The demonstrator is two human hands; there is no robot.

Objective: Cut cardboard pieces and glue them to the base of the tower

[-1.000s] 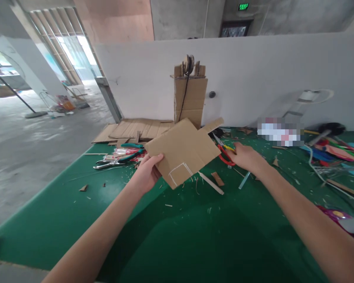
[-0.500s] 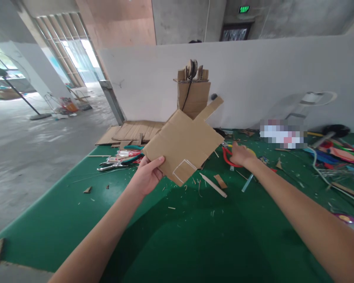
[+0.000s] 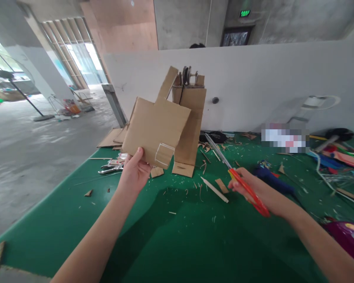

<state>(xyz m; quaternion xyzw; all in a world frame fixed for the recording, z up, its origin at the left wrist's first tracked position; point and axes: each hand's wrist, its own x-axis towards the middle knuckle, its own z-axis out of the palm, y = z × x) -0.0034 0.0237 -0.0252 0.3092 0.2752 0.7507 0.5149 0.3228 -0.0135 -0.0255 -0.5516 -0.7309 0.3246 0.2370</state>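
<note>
My right hand is closed around the red handles of a pair of scissors, lifted just above the green table, with the blades pointing up and away from me toward the wall. My left hand pinches the lower edge of a cardboard piece, thumb on the near face and fingers hidden behind it, holding it upright in the air over the table's left part. A white square is drawn at its lower right corner.

I judge the risk to be the grip: I hold the cardboard only at its bottom edge, so it could flex or twist when the blades bite, and the cut could wander off the white line. My left thumb also sits near that square, close to where the blades may come.

Both forearms reach forward, the left raised, the right lower. Beyond stand a cardboard tower and scattered scraps.
</note>
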